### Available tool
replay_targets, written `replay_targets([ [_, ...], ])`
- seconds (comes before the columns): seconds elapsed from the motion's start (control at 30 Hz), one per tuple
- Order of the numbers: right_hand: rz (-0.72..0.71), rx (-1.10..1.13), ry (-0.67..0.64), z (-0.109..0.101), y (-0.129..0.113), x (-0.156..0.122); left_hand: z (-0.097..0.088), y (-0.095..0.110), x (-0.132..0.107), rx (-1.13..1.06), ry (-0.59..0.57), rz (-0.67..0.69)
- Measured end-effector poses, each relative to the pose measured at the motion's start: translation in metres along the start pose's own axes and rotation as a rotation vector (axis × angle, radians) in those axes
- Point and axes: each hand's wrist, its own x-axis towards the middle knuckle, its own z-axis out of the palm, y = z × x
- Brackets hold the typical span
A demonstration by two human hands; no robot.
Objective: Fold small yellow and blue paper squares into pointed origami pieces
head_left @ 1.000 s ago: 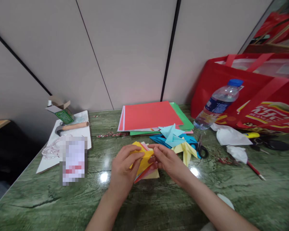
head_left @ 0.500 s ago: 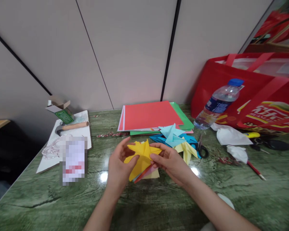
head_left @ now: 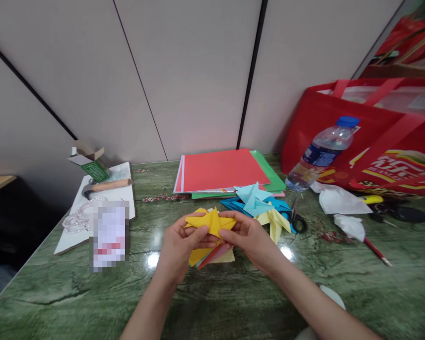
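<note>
Between both hands is a yellow origami crane (head_left: 212,221), its pointed ends stretched out to the two sides. My left hand (head_left: 180,241) pinches its left part with the thumb in front. On the right part, my right hand (head_left: 246,235) presses with thumb and fingers. Beneath the hands, small coloured paper sheets (head_left: 219,255) lie fanned on the table. A light blue folded paper piece (head_left: 254,199) rests beyond my right hand, on darker blue ones. Beside it sits a pale yellow folded piece (head_left: 274,224). Dark-handled scissors (head_left: 298,222) lie just to the right.
Large red and green sheets (head_left: 223,172) are stacked against the wall. A water bottle (head_left: 320,153) leans on a red bag (head_left: 382,132) at right. At left, a white board (head_left: 65,238) carries a hammer (head_left: 109,186), a small green box (head_left: 95,170) and beads (head_left: 80,219).
My left hand has closed in on the crane; its fingers now pinch the paper from behind and in front. The right hand keeps its hold.
</note>
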Motion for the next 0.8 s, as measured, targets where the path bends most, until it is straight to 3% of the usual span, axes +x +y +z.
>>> replay_targets([
  [0.33,0.005,-0.067,0.048,0.0050,-0.0063,-0.0018,0.0024,-0.0014,-0.0007,0.062,0.137,0.020],
  [0.63,0.099,-0.063,0.022,-0.0005,-0.0024,-0.0025,-0.0001,0.0038,-0.0017,0.087,0.021,-0.006],
  [0.8,0.160,0.038,0.020,-0.0001,-0.0053,-0.0034,-0.0009,0.0040,-0.0013,0.138,0.051,0.019],
])
